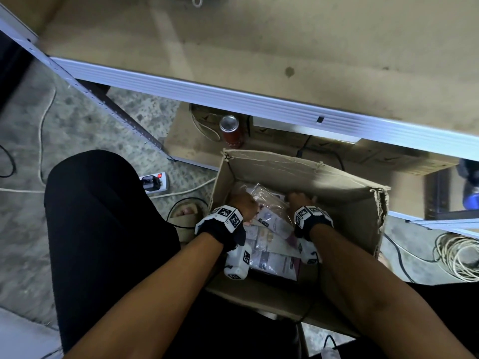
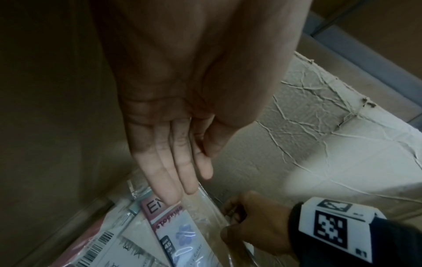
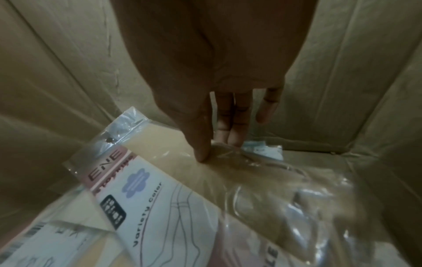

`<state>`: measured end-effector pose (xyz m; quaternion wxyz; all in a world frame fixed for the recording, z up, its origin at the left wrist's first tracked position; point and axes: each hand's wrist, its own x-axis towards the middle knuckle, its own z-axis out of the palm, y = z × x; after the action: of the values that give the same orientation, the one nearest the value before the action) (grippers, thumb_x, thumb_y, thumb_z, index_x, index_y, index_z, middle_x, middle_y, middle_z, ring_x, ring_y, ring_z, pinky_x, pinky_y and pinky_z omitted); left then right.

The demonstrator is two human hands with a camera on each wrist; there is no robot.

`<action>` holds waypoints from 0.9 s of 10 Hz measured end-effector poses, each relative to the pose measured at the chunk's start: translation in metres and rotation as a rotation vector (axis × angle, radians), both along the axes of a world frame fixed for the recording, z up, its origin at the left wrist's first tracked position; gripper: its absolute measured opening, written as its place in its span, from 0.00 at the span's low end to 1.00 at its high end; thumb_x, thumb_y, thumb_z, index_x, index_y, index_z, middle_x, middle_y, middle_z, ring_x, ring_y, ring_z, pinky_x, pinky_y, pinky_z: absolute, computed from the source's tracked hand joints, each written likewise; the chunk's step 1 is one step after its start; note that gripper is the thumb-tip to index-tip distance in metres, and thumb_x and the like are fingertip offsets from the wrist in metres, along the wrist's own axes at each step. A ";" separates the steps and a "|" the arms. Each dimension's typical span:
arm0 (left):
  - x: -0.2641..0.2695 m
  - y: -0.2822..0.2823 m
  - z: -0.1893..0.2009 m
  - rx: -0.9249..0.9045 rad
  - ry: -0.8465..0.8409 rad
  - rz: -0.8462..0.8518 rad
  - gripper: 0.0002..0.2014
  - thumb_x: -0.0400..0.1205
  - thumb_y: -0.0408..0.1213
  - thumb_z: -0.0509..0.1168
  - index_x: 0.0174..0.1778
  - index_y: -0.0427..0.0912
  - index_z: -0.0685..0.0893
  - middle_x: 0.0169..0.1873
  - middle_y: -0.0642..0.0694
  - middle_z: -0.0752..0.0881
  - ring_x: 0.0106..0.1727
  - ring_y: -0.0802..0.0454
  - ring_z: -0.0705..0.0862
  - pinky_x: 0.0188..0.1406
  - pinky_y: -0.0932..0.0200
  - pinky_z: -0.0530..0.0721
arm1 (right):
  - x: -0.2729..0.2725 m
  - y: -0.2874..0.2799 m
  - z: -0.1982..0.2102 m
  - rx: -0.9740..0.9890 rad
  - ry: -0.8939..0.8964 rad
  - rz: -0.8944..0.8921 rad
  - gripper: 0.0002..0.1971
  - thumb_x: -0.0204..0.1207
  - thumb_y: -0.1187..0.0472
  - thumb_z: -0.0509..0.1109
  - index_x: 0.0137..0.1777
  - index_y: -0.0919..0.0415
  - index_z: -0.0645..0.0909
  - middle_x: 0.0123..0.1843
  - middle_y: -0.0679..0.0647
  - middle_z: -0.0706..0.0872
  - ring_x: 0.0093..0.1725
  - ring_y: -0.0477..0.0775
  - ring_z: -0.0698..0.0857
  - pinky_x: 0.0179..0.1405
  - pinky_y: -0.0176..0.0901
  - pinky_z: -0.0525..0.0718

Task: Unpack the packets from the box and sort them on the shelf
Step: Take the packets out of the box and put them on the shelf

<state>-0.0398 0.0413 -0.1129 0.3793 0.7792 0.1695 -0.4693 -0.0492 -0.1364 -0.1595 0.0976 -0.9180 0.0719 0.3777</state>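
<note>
Concrete floor (image 1: 85, 130) runs under a metal shelf (image 1: 233, 97) whose board fills the top of my head view; below it stands the open cardboard box (image 1: 285, 172), with a red can (image 1: 229, 130) behind it and a power strip (image 1: 155, 182) to its left. Both my hands are down inside the box among the plastic-wrapped stocking packets (image 1: 269, 244). My left hand (image 2: 173, 144) is flat, its grip wide, straight fingertips (image 2: 171, 196) touching a packet's pink header. My right hand (image 3: 205, 112) pinches the clear wrapper of the top packet (image 3: 173, 198) between thumb and fingers.
</note>
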 end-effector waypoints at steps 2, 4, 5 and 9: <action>-0.002 -0.002 -0.004 0.029 -0.035 -0.037 0.16 0.87 0.33 0.57 0.61 0.26 0.83 0.58 0.29 0.87 0.58 0.33 0.88 0.60 0.40 0.87 | -0.004 -0.003 -0.002 -0.006 0.045 -0.013 0.21 0.74 0.62 0.75 0.68 0.56 0.80 0.71 0.59 0.80 0.76 0.62 0.74 0.81 0.74 0.56; -0.002 0.002 -0.011 0.051 -0.029 -0.081 0.17 0.87 0.37 0.57 0.58 0.29 0.85 0.50 0.34 0.90 0.50 0.37 0.90 0.57 0.43 0.89 | -0.016 -0.013 0.002 0.029 0.054 -0.010 0.30 0.67 0.60 0.80 0.69 0.50 0.76 0.73 0.58 0.77 0.73 0.67 0.78 0.72 0.65 0.77; -0.004 0.001 -0.015 0.084 -0.132 -0.116 0.15 0.86 0.34 0.58 0.58 0.28 0.85 0.40 0.41 0.87 0.38 0.44 0.86 0.47 0.52 0.89 | -0.012 -0.016 0.009 0.062 0.067 0.010 0.24 0.69 0.57 0.79 0.65 0.53 0.79 0.70 0.60 0.80 0.65 0.66 0.84 0.63 0.57 0.85; -0.031 -0.039 -0.028 0.241 -0.302 -0.496 0.19 0.86 0.39 0.60 0.68 0.32 0.80 0.65 0.36 0.84 0.66 0.38 0.83 0.56 0.53 0.79 | -0.005 -0.028 0.065 0.088 -0.048 0.107 0.09 0.71 0.61 0.77 0.50 0.57 0.85 0.61 0.61 0.86 0.62 0.64 0.84 0.62 0.50 0.83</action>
<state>-0.0707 0.0019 -0.1414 0.1792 0.8970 -0.0295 -0.4030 -0.0545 -0.1647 -0.0944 0.1194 -0.9242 0.0038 0.3628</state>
